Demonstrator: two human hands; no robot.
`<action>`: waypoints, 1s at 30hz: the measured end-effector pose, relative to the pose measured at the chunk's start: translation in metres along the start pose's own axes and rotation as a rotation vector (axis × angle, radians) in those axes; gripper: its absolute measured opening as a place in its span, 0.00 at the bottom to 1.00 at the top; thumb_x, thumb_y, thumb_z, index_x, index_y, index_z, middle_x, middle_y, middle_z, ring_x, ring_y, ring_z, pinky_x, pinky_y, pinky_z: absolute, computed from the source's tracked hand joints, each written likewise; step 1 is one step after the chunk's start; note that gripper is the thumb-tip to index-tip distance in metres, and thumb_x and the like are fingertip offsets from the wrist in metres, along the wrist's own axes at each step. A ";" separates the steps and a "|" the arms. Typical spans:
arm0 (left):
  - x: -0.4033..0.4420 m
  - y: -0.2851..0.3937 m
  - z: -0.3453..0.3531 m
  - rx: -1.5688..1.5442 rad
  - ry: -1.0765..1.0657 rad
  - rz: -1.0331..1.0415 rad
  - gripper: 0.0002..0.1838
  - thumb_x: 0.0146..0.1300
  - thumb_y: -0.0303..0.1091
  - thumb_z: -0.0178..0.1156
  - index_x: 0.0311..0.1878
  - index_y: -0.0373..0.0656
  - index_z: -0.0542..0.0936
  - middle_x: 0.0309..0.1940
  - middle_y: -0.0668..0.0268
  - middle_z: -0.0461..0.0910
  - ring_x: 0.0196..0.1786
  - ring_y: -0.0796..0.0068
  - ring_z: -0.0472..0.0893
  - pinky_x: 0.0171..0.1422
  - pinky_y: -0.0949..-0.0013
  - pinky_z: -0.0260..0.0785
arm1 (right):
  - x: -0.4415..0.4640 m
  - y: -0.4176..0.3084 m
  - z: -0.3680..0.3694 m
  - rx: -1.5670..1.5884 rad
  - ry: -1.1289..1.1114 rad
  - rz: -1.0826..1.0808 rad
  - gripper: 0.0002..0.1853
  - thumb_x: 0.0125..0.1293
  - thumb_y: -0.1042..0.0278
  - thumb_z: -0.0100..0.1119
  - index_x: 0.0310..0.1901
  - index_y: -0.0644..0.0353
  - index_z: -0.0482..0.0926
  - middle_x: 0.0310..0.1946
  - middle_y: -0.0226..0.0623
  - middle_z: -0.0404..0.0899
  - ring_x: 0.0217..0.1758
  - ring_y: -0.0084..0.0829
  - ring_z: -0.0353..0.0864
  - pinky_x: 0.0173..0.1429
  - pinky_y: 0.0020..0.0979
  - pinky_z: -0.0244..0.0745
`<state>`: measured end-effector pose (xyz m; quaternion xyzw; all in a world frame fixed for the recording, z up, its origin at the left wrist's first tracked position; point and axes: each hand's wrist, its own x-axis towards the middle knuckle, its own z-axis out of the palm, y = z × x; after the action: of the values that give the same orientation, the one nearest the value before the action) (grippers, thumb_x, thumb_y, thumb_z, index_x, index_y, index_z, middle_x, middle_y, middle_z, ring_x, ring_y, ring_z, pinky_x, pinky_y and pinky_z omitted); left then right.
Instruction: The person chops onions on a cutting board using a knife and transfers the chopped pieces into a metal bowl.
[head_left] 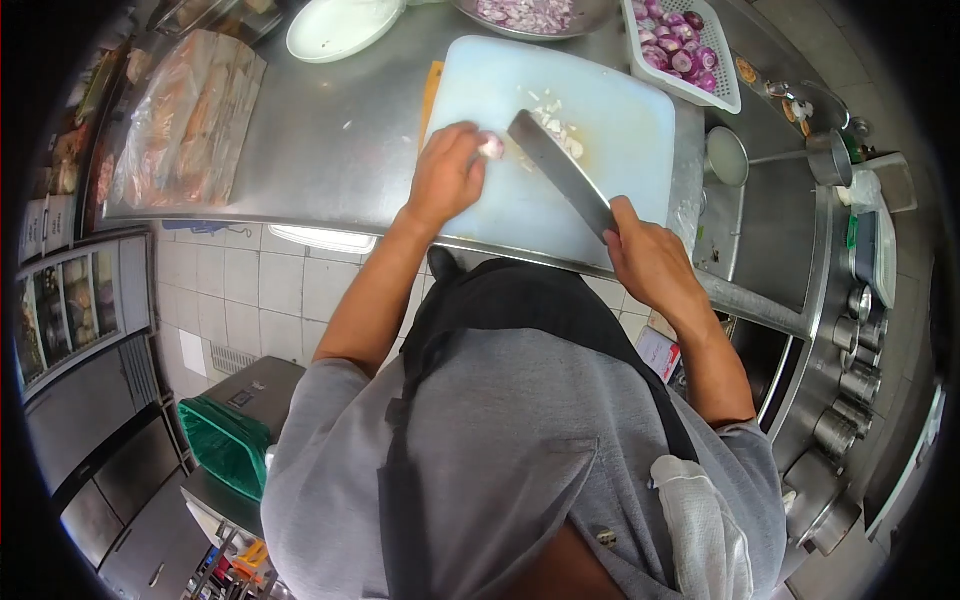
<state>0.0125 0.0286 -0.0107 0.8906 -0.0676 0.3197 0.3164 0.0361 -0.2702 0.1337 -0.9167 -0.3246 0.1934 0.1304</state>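
My left hand [447,175] is at the left side of the white cutting board [620,110], its fingers closed on a small purple-and-white onion [491,146]. With my right hand [650,255], near the board's lower right, I grip the handle of a wide cleaver [563,172]. The blade points up and to the left across the board, apart from the held onion. Chopped white pieces [562,132] lie just beyond the blade, and a few small bits are near its left side.
At the top are a white plate [340,28] and a metal bowl of chopped onion [525,14]. A white basket [725,92] of purple onions stands at the upper right. Plastic-wrapped packages [190,120] lie at the left. A sink [770,230] is on the right.
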 end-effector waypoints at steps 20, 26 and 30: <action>0.017 0.011 0.001 0.022 -0.227 -0.104 0.07 0.64 0.24 0.69 0.45 0.40 0.85 0.40 0.57 0.84 0.44 0.51 0.84 0.51 0.54 0.77 | 0.028 -0.012 0.020 0.024 0.057 -0.071 0.11 0.70 0.77 0.49 0.52 0.66 0.68 0.29 0.60 0.85 0.35 0.62 0.87 0.42 0.61 0.78; 0.010 0.009 0.001 -0.027 -0.167 -0.089 0.06 0.65 0.24 0.69 0.44 0.39 0.84 0.40 0.57 0.84 0.45 0.52 0.84 0.51 0.55 0.77 | 0.032 -0.013 0.018 0.026 -0.022 -0.039 0.10 0.73 0.75 0.51 0.53 0.65 0.67 0.30 0.62 0.84 0.36 0.66 0.85 0.43 0.62 0.76; 0.004 0.007 0.006 -0.056 -0.129 -0.089 0.06 0.64 0.22 0.69 0.43 0.39 0.84 0.39 0.58 0.84 0.45 0.52 0.84 0.51 0.56 0.77 | 0.038 -0.013 0.037 -0.031 -0.083 -0.035 0.11 0.71 0.76 0.50 0.52 0.65 0.68 0.30 0.63 0.84 0.36 0.65 0.86 0.43 0.61 0.78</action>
<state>0.0168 0.0201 -0.0079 0.9022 -0.0570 0.2454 0.3500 0.0400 -0.2319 0.0954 -0.9039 -0.3486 0.2240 0.1059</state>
